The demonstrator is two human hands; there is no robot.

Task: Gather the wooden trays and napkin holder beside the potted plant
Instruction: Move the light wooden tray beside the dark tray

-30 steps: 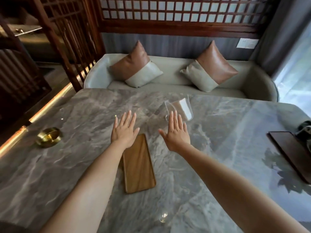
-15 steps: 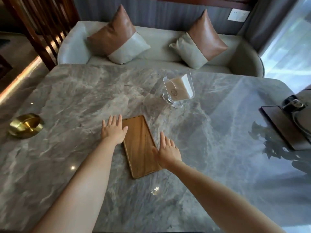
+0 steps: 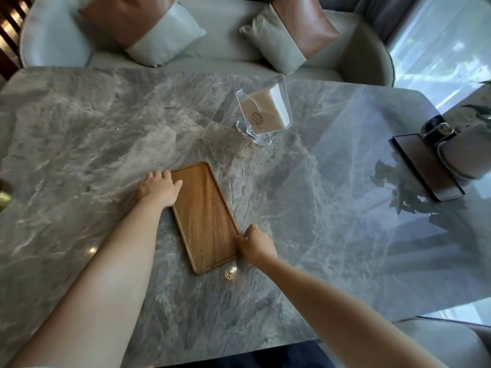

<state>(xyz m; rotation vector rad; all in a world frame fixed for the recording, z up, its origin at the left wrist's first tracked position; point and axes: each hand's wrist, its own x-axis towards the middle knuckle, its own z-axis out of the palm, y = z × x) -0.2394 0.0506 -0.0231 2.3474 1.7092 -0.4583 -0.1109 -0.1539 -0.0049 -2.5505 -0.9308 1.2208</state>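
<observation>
A light wooden tray point(image 3: 206, 216) lies flat in the middle of the grey marble table point(image 3: 79, 134). My left hand point(image 3: 159, 187) curls over the tray's far left edge. My right hand point(image 3: 256, 244) grips its near right corner. Behind the tray stands a clear napkin holder point(image 3: 264, 112) with beige napkins inside. At the far right a dark wooden tray point(image 3: 425, 168) lies under a grey plant pot point(image 3: 465, 152), with green leaves point(image 3: 478, 110) at the frame edge.
A dark round object point(image 3: 438, 127) sits by the pot on the dark tray. A grey sofa point(image 3: 228, 30) with two brown and grey cushions runs along the table's far side. A gold dish point(image 3: 4, 199) peeks in at the left edge.
Both hands have dropped from flat and hovering onto the light tray's edges, the left at the far left side, the right at the near right corner. The view has tilted down.
</observation>
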